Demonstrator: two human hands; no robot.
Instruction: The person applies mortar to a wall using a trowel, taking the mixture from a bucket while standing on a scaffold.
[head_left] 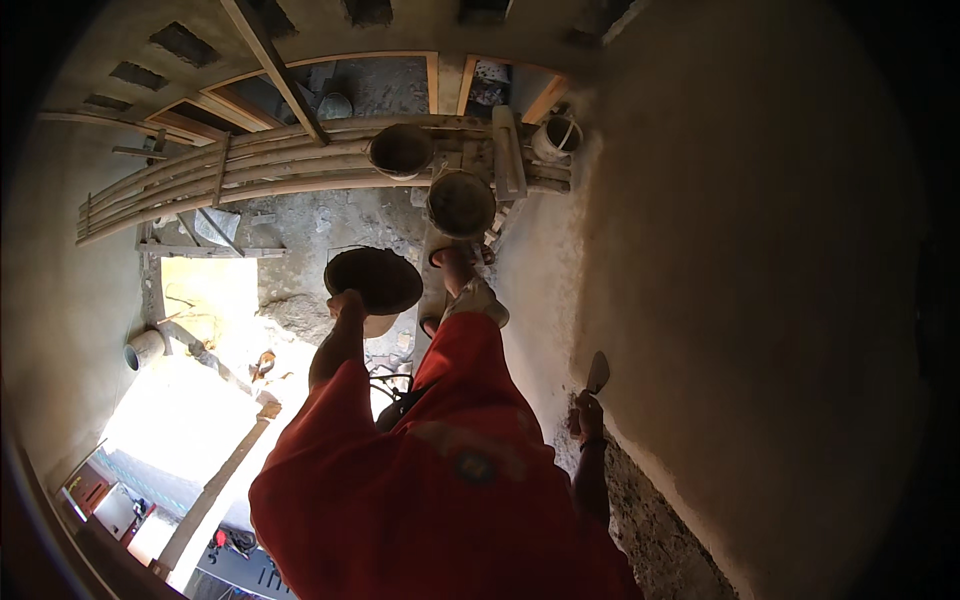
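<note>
My left hand (346, 303) is closed on the rim of a dark round bucket (375, 280), held out at my left side. Its inside is too dark to tell what lies in it. My right hand (588, 414) grips a trowel (598, 374) by its handle, with the blade pointing forward, close to the plastered wall (740, 300). Whether the blade touches the wall I cannot tell. Below that hand, the smooth plaster borders a rough, uncoated patch (650, 510). A grey-coated bucket (461, 204) stands just ahead of my feet.
Under my feet runs a narrow plank (432, 285), above the rubble-strewn floor. Ahead lies a scaffold of poles (250, 170) bearing another bucket (400, 151) and a pale pail (556, 139). A slanting wooden post (275, 70) crosses it. Bright light fills the doorway (190, 400) at left.
</note>
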